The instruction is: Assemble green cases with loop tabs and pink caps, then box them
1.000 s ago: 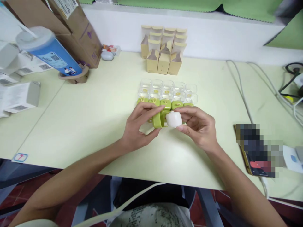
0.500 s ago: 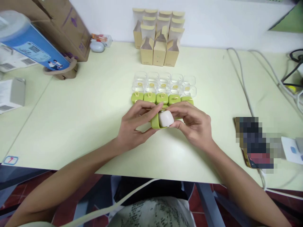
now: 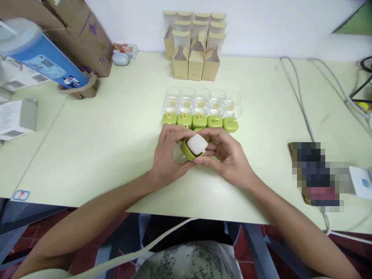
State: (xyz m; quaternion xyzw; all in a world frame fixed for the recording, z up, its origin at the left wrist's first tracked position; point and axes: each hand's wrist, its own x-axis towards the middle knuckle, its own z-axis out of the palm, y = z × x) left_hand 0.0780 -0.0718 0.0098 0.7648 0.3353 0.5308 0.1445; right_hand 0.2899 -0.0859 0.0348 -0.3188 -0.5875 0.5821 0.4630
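Observation:
Between my hands is a small glossy green case (image 3: 186,150), tilted, with a white rounded block (image 3: 197,143) sitting in its opening. My left hand (image 3: 166,157) closes round the case's left side, its thumb below and fingers above. From the other side my right hand (image 3: 228,157) grips the same case, thumb at the lower edge near the white block. Just behind my fingers stands a row of green cases (image 3: 199,120) with pale loops on top; more green ones are partly hidden by my hands. Clear plastic shells (image 3: 202,94) line up behind them.
Open kraft boxes (image 3: 196,64) stand against the wall. At left are a blue drink cup (image 3: 49,58) in a brown holder, a cardboard box (image 3: 84,35) and white boxes (image 3: 19,118). A blurred-out phone-like object (image 3: 315,174) and grey cables (image 3: 302,104) lie at right.
The green case has turned and tilted in my hands, so the white block now faces more upward. My right hand has shifted left, its thumb moving onto the case's lower edge.

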